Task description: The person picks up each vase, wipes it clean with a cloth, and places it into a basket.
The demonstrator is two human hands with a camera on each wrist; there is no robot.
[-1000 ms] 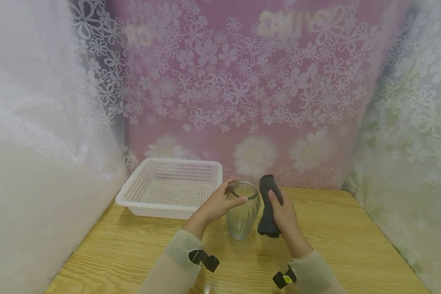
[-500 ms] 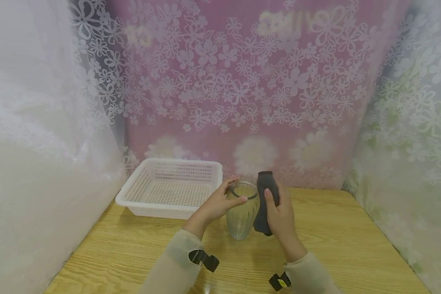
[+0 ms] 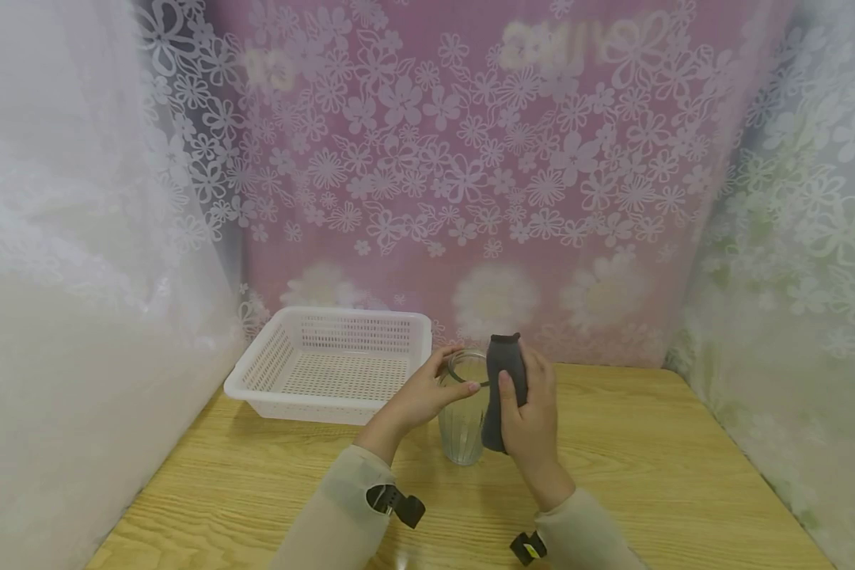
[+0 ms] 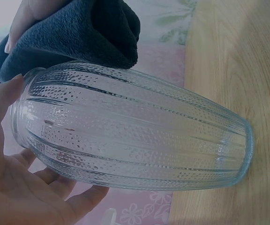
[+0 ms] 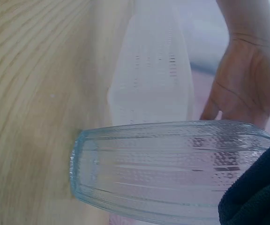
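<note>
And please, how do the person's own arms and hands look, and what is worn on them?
The left hand and right hand are bare, without gloves. Long beige sleeves cover the forearms. Near each wrist is a small black device; the right one bears a yellowish mark. No cable is visible.

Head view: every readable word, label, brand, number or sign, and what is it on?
Pink curtain: pale lettering, upper left and right, too blurred to read.
Yellow patch on the right-wrist device: too small to read.
Glass vase, dark cloth, white basket: no text visible.
</note>
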